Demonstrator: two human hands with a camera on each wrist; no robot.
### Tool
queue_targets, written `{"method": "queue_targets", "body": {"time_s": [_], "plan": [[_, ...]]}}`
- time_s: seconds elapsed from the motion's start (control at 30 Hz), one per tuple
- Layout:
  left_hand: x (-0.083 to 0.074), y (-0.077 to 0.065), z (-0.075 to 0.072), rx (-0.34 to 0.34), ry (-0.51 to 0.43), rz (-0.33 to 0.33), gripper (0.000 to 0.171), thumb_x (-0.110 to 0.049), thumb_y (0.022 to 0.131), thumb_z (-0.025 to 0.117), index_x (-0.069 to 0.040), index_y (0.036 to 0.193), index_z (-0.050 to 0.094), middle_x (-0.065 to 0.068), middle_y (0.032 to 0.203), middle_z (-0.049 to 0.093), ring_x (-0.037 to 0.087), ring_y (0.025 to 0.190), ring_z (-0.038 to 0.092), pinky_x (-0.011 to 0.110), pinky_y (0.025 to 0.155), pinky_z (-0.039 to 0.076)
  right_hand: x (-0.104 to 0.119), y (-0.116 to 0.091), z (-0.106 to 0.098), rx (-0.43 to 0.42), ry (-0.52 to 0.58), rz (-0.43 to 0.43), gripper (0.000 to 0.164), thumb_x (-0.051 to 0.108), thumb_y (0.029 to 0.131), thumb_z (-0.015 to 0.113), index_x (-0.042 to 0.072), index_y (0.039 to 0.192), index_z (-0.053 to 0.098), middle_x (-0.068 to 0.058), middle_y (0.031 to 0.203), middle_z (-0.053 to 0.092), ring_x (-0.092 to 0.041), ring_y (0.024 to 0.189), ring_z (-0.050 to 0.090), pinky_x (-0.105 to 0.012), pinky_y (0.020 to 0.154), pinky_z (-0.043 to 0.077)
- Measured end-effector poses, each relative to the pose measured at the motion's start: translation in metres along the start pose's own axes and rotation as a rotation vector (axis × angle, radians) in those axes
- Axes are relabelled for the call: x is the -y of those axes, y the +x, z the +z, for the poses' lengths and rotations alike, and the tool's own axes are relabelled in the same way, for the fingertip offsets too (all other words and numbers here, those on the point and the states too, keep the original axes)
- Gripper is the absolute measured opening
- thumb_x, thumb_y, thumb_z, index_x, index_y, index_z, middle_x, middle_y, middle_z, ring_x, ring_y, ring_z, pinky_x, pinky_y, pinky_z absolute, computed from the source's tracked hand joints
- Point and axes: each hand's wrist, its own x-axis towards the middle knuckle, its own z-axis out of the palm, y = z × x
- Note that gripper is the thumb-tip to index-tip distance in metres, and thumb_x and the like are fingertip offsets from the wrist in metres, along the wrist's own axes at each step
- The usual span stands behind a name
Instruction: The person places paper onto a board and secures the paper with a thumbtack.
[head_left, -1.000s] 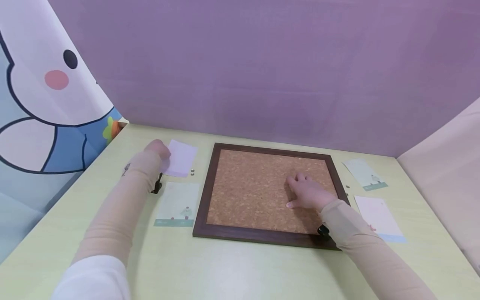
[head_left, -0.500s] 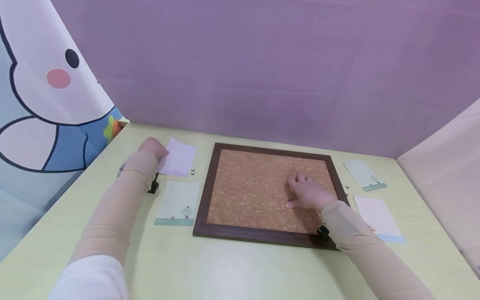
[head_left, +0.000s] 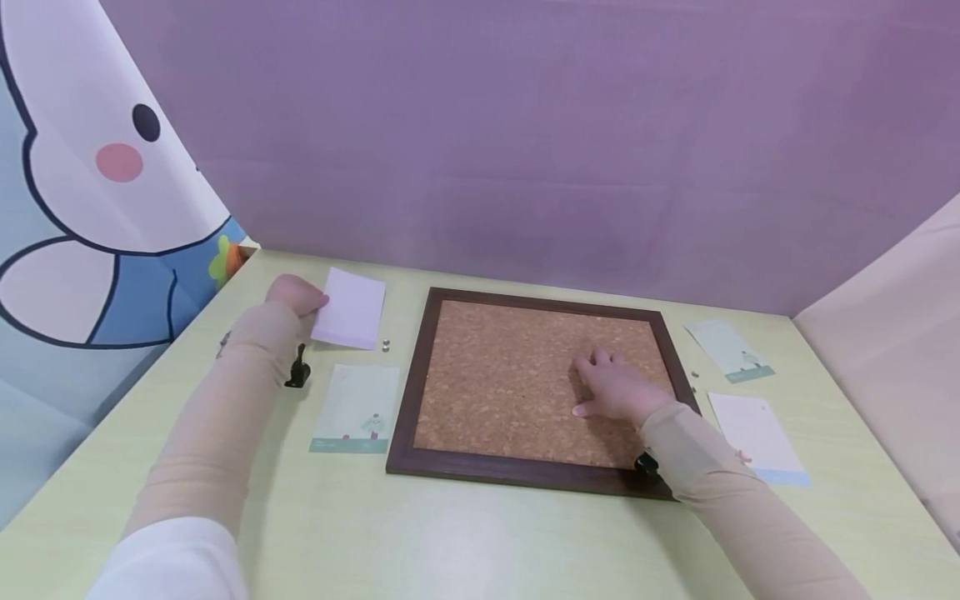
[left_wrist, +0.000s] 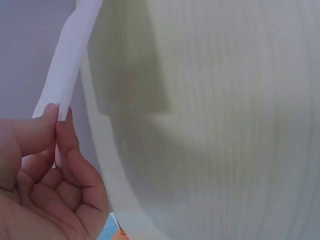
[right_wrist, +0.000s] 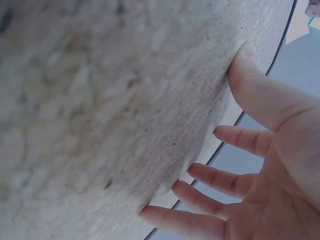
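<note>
The corkboard (head_left: 495, 383) is touched by the right hand (head_left: 615, 387), fingers spread, perhaps for steadiness; at its ten o'clock, a paper (head_left: 351, 310) is edge-pinched by the left hand (head_left: 295, 295), held off the table (head_left: 420, 533).

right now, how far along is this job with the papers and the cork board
Done: little, it seems; the cork board lies in place, with no paper visible on it. In hand: the left hand pinches a lavender sheet, while the right hand touches the cork. Remaining: probably the three printed sheets lying beside the board.
</note>
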Motion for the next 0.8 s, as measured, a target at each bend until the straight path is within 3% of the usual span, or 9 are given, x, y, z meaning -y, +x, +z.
{"method": "queue_targets", "body": {"time_s": [0.2,0.43,0.63,0.8], "plan": [[-0.004,-0.002,-0.003,0.004,0.019,0.016,0.04,-0.021,0.091,0.053,0.01,0.116,0.058,0.028,0.123,0.056,0.042,0.117,0.049,0.048,0.107,0.035,-0.002,0.001,0.001,-0.016,-0.011,-0.021,0.056,0.033,0.084,0.069,0.007,0.127,0.045,-0.024,0.127,0.043,-0.047,0.117,0.043,-0.057,0.09,0.045],[-0.008,-0.002,-0.005,0.029,-0.039,-0.019,0.042,-0.023,0.094,0.052,0.008,0.122,0.055,0.027,0.127,0.054,0.038,0.117,0.048,0.048,0.107,0.035,-0.002,0.001,0.001,-0.005,0.008,-0.009,0.057,0.032,0.085,0.069,0.007,0.129,0.044,-0.025,0.13,0.041,-0.047,0.12,0.04,-0.059,0.09,0.044],[-0.01,0.005,-0.003,0.057,-0.189,-0.095,0.046,-0.023,0.094,0.054,0.005,0.131,0.05,0.019,0.115,0.058,0.022,0.095,0.051,0.033,0.084,0.045,-0.001,0.002,0.001,0.0,0.005,0.005,0.058,0.032,0.085,0.068,0.006,0.131,0.043,-0.027,0.134,0.039,-0.049,0.123,0.038,-0.06,0.091,0.044],[-0.014,0.008,-0.003,0.107,-0.278,-0.087,0.049,-0.022,0.095,0.055,0.004,0.135,0.046,0.01,0.11,0.055,0.008,0.076,0.05,0.018,0.067,0.047,0.0,0.003,0.002,0.005,0.015,0.01,0.059,0.031,0.085,0.068,0.006,0.131,0.043,-0.028,0.135,0.037,-0.049,0.124,0.036,-0.061,0.091,0.044]]}}
